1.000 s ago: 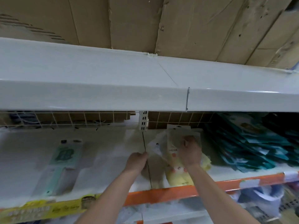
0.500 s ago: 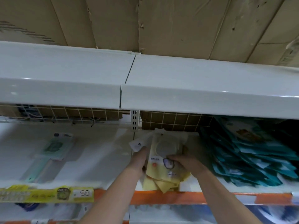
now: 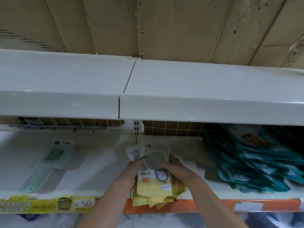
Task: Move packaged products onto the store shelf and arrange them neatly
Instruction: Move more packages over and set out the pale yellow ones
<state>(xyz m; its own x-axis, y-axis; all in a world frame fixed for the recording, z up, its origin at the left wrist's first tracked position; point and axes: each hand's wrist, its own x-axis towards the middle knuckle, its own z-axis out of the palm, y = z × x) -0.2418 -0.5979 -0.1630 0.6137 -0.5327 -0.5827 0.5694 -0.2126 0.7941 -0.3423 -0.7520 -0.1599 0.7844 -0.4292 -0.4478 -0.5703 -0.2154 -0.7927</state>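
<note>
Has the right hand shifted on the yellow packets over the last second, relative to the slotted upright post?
Yes. The right hand has slid down and outward from the post, now holding the right edge of the yellow packets.

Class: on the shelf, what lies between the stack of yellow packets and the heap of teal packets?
Head view: only bare white shelf between the yellow packets and the teal packets.
</note>
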